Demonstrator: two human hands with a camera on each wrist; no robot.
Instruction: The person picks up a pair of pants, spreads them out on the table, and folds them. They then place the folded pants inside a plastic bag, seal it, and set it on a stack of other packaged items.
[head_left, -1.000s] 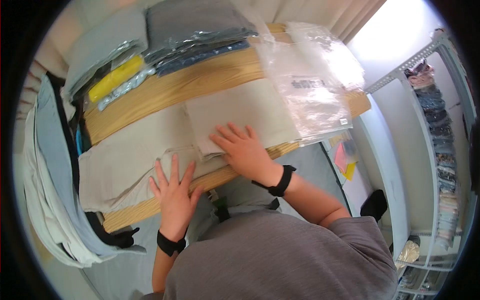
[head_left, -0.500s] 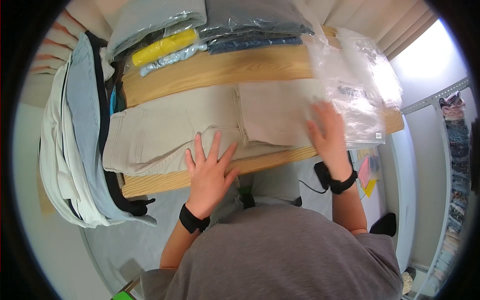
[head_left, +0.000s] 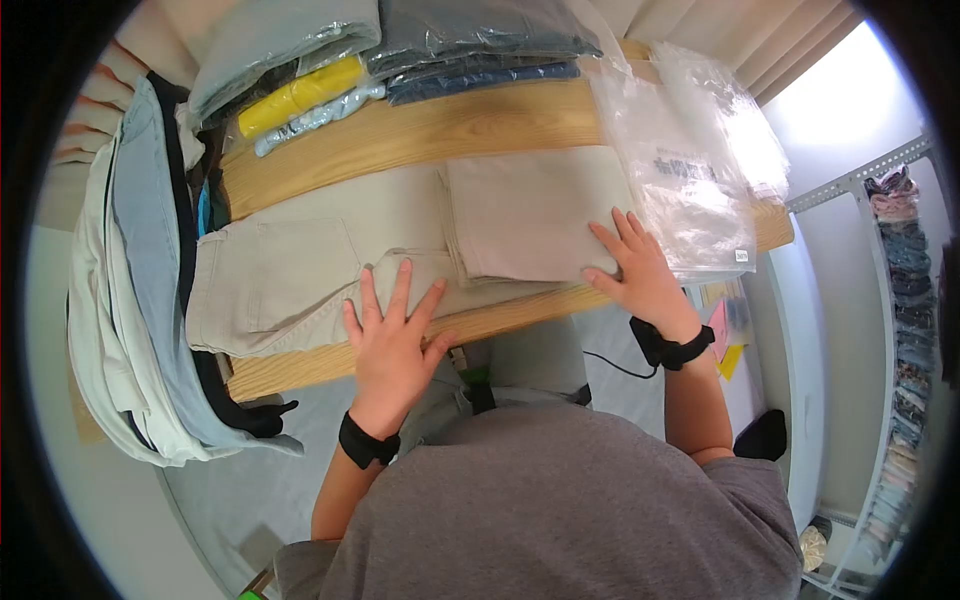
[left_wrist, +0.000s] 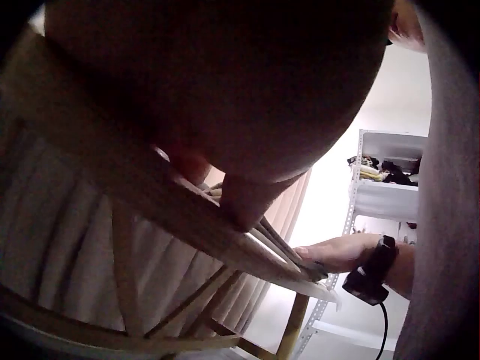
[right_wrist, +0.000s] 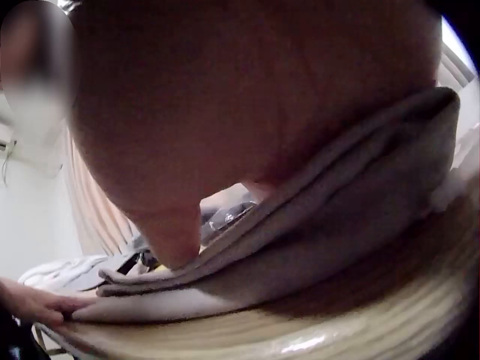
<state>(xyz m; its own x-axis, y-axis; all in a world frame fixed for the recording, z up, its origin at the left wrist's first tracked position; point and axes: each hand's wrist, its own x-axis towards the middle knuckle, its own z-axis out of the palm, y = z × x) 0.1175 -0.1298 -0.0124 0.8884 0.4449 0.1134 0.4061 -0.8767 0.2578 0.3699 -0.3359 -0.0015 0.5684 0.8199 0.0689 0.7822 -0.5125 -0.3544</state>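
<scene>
A pair of beige trousers (head_left: 300,275) lies lengthwise along the wooden table, its waist and pocket end at the left. The legs are doubled back into a folded layer (head_left: 540,215) over the right part. My left hand (head_left: 392,335) rests with spread fingers on the near edge of the trousers, just left of that layer. At the layer's right near corner my right hand (head_left: 645,285) lies with extended fingers on the cloth. The right wrist view shows the stacked edge of the folded cloth (right_wrist: 322,217) under my right palm and thumb.
Clear plastic bags (head_left: 690,200) lie at the table's right end. Bagged dark garments (head_left: 480,35), a bagged grey garment (head_left: 290,50) and a yellow packet (head_left: 300,95) are along the back. Light jeans (head_left: 150,210) hang at the left edge. A shelf rack (head_left: 890,330) stands at the right.
My right hand has slid rightward over the folded layer to its right end. The left hand stays on the trousers near the front edge. The head view has shifted.
</scene>
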